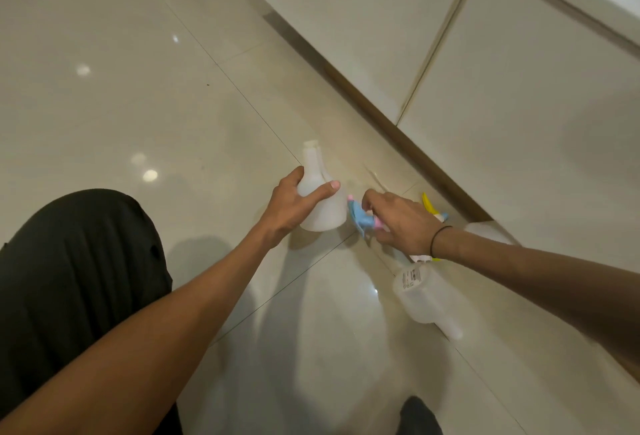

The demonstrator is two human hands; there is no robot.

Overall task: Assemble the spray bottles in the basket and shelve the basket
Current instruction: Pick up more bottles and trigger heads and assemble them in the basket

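- The left hand (294, 204) has a closed grip round the shoulder of an upright translucent bottle (320, 192): thumb across the front, fingers wrapped behind. The bottle stands on the tiled floor (138, 105), its neck open and bare of any sprayer.
- The right hand (398, 223) reaches down over a blue and pink trigger sprayer (362, 218) lying just beside the bottle's base. Its fingers are curled onto the sprayer and seem to pinch it, though the hand hides the contact, so how firm the grip is I cannot tell for sure.
- Step in hand, as I judge it: picking up the sprayer head to fit it to the held bottle. The next move calls for lifting the head, threading its dip tube into the open neck, then screwing the collar down while the left hand keeps the bottle steady.
- Beyond the right wrist, a yellow sprayer (429, 207) lies on the floor near the cabinet plinth (398, 136).
- A second translucent bottle (426, 296) lies on its side under the right forearm, label showing, so more assembly seems to remain.
- No basket is in view.
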